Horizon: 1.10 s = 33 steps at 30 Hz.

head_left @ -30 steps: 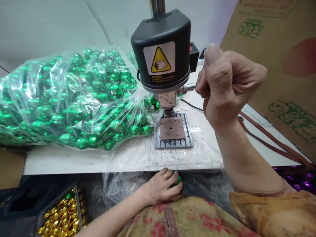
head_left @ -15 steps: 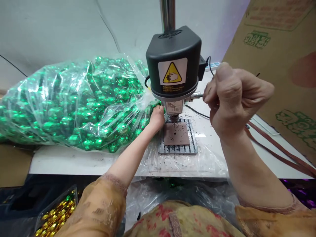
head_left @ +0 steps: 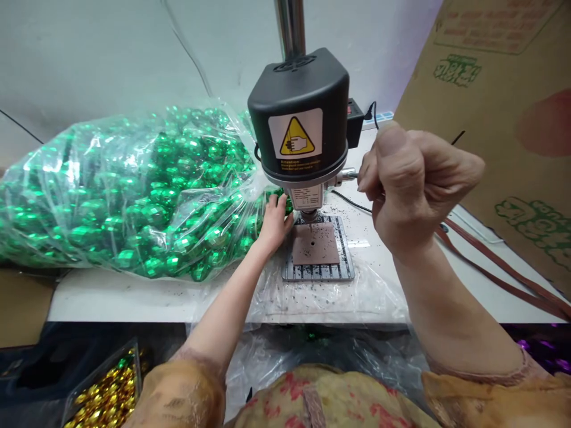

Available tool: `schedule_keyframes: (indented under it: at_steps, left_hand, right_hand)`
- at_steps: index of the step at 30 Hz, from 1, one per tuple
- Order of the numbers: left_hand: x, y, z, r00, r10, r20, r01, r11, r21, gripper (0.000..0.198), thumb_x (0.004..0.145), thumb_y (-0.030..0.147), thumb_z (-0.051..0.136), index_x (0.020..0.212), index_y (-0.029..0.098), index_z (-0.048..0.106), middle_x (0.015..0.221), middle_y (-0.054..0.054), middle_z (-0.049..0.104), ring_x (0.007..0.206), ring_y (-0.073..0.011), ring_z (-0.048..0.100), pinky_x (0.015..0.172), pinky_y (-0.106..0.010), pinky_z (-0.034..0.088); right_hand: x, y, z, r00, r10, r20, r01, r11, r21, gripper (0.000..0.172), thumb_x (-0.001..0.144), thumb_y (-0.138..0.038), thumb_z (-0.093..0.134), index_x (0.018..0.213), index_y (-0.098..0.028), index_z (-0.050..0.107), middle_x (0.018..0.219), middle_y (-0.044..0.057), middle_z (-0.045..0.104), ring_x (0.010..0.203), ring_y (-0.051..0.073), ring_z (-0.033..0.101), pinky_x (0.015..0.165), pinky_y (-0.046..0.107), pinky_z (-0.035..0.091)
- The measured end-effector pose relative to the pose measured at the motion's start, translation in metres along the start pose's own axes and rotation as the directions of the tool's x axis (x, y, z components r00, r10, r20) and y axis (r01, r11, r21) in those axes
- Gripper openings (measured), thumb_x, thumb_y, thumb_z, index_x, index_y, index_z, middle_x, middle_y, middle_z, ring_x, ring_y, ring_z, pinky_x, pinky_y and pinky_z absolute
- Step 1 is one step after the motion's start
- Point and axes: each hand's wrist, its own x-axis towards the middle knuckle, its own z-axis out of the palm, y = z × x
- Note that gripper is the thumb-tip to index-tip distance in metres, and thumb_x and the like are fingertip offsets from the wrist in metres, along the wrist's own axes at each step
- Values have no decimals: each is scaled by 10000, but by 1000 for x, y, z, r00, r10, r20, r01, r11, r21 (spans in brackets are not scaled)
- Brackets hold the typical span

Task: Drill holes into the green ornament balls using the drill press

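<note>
A black drill press [head_left: 298, 113] with a yellow warning label stands over a slotted metal base [head_left: 345, 261]. On the base lies a brownish square plate [head_left: 316, 245] with a small hole, dark crumbs scattered about it. My right hand [head_left: 410, 178] is closed around the press's lever [head_left: 349, 175], right of the head. My left hand [head_left: 275, 223], fingers apart, is at the mouth of a clear bag [head_left: 178, 238] of green faceted beads [head_left: 218, 235], left of the press. Its fingertips touch green beads; whether they grip any is hidden.
A large cardboard box [head_left: 499, 131] stands at the right, with brown straps [head_left: 495, 261] beside it. Clear plastic film [head_left: 379, 291] lies at the table's front edge. Below left are gold beads [head_left: 107, 392]; purple beads [head_left: 544, 351] show at the lower right.
My left hand's fingers have spread apart among the green beads. My right hand stays on the lever. The view has shifted a little, so the press appears further left.
</note>
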Motion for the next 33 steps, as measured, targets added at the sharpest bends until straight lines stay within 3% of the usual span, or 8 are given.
schedule_keyframes:
  at_steps: [2, 4, 7, 10, 17, 20, 26, 33]
  left_hand:
    - [-24, 14, -14, 999, -35, 22, 37, 994, -103, 462, 885, 243, 664, 1328, 200, 537, 1278, -141, 592, 1209, -287, 587, 1048, -473, 508]
    - [-46, 27, -21, 986, -159, 50, 167, 937, -306, 498, 934, 353, 641, 1386, 231, 472, 1226, -109, 615, 1068, -221, 639, 919, -382, 573]
    - [-68, 37, -21, 928, -329, 174, 368, 751, -548, 507, 955, 528, 596, 1359, 239, 500, 1151, -82, 642, 880, -163, 650, 704, -281, 590]
    - [-73, 37, -15, 902, -355, 247, 430, 674, -601, 570, 913, 597, 633, 1338, 225, 555, 1134, -78, 659, 834, -157, 644, 650, -270, 586]
    - [-67, 36, -7, 943, -251, 220, 332, 780, -530, 548, 856, 503, 742, 1295, 207, 603, 1111, -76, 715, 917, -184, 685, 799, -313, 589]
    - [-67, 40, -4, 949, -231, 213, 305, 842, -445, 518, 839, 448, 763, 1272, 198, 625, 1103, -77, 729, 855, -174, 675, 736, -294, 569]
    - [-70, 43, 4, 964, -214, 159, 257, 905, -338, 521, 825, 382, 776, 1290, 210, 617, 1043, -59, 717, 786, -157, 638, 674, -278, 528]
    - [-73, 53, 14, 987, -157, 33, 161, 955, -249, 475, 765, 293, 838, 1188, 214, 636, 1106, -67, 684, 1053, -241, 655, 932, -404, 549]
  right_hand:
    - [0, 1, 1, 1000, -20, -14, 20, 1000, 20, 431, 888, -254, 639, 484, -227, 493, 444, -49, 434, 401, 84, 368, 426, 320, 278]
    - [0, 4, 3, 998, -54, -37, 56, 997, 58, 434, 894, -235, 631, 486, -209, 485, 444, -58, 414, 393, 60, 348, 420, 296, 254]
    - [0, 7, 5, 996, -78, -52, 82, 993, 86, 447, 911, -237, 625, 491, -193, 479, 448, -63, 399, 400, 39, 337, 432, 270, 250]
    - [0, 9, 4, 996, -88, -36, 91, 989, 119, 433, 911, -217, 625, 502, -183, 487, 455, -67, 400, 412, 29, 346, 443, 253, 258]
    - [1, 7, 1, 998, -63, -17, 64, 991, 120, 457, 891, -330, 691, 493, -196, 510, 431, -67, 386, 398, 46, 366, 419, 284, 264]
    - [1, 7, 2, 997, -75, -19, 77, 989, 123, 462, 881, -365, 711, 497, -195, 519, 428, -69, 377, 396, 41, 375, 415, 277, 275]
    - [2, 8, 3, 995, -93, -22, 95, 986, 138, 437, 908, -265, 667, 505, -187, 517, 431, -70, 375, 394, 30, 378, 419, 250, 302]
    - [1, 9, 0, 995, -96, 15, 94, 989, 115, 418, 936, -232, 622, 531, -180, 534, 449, -75, 400, 408, 14, 375, 443, 229, 311]
